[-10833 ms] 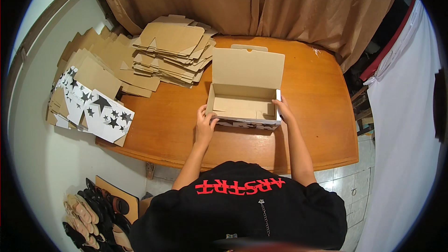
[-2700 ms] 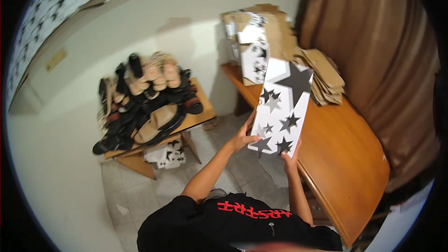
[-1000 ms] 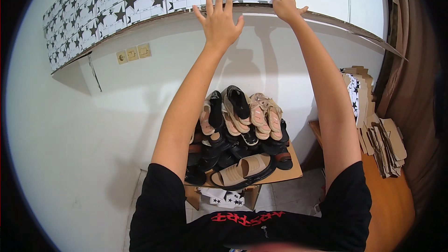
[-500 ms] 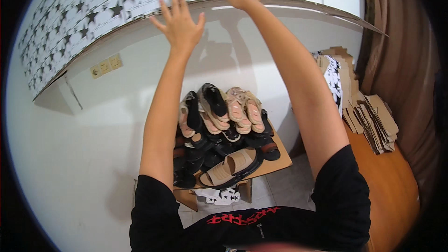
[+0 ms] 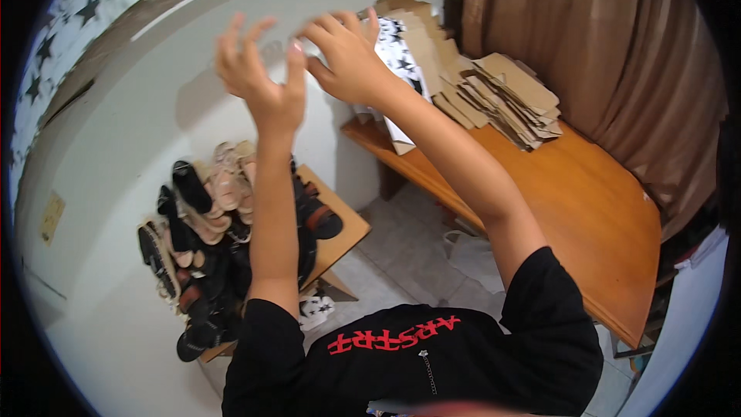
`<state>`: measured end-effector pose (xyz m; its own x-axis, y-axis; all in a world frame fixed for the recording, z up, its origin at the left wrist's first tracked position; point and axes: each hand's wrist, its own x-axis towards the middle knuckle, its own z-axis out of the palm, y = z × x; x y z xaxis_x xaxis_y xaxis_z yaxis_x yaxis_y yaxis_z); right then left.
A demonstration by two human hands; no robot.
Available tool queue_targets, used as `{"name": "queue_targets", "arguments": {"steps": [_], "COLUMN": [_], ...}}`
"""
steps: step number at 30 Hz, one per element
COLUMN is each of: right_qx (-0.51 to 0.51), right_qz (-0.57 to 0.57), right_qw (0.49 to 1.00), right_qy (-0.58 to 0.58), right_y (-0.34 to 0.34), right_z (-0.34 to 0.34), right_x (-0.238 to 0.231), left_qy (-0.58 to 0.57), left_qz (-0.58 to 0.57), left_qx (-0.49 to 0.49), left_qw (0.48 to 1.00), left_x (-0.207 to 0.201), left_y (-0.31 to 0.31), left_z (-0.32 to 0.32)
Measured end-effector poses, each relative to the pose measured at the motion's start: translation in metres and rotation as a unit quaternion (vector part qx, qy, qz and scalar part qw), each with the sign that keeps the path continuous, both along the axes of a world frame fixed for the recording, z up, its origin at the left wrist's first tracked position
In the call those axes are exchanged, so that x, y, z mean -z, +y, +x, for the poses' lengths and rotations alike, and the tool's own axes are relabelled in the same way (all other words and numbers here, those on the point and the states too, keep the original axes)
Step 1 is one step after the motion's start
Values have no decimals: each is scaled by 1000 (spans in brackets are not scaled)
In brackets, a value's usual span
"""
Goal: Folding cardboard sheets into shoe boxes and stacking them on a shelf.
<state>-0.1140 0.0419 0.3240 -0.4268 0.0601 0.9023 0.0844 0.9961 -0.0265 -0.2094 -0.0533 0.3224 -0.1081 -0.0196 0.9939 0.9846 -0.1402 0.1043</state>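
My left hand (image 5: pixel 266 85) is raised in front of the pale wall, its fingers spread and somewhat blurred, with nothing in it. Close beside it, my right hand (image 5: pixel 347 60) is also lifted, fingers loosely bent and apart, and no object shows in its grasp. Just past the right hand stand upright cardboard pieces with a black-star pattern on white (image 5: pixel 399 50). Below my left forearm, several shoes and sandals (image 5: pixel 197 208) are piled on a small wooden table (image 5: pixel 340 232), partly covered by that arm.
An orange-brown wooden table (image 5: pixel 571 208) holds a stack of flat brown cardboard (image 5: pixel 509 100). Behind it hangs a brown curtain (image 5: pixel 594 62). The star-covered shelf (image 5: pixel 65 38) juts out at the upper left. A white bag (image 5: pixel 475 259) lies on the tiled floor.
Both hands have come away from the star-covered shelf edge and drawn closer together. The view has swung right, so the shoes sit further left and more of the orange-brown table shows.
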Motion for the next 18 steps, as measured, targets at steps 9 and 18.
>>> {"name": "queue_targets", "arguments": {"steps": [9, 18], "right_qx": [89, -23], "right_qz": [-421, -610], "right_qw": [847, 757], "right_qy": [-314, -231], "right_y": [164, 214], "right_z": [183, 194], "right_x": [220, 314], "left_qy": [-272, -359], "left_qz": [-632, -642], "left_qx": [146, 110], "left_qw": [711, 669], "left_x": [247, 301], "left_y": [191, 269], "left_z": [101, 84]}}
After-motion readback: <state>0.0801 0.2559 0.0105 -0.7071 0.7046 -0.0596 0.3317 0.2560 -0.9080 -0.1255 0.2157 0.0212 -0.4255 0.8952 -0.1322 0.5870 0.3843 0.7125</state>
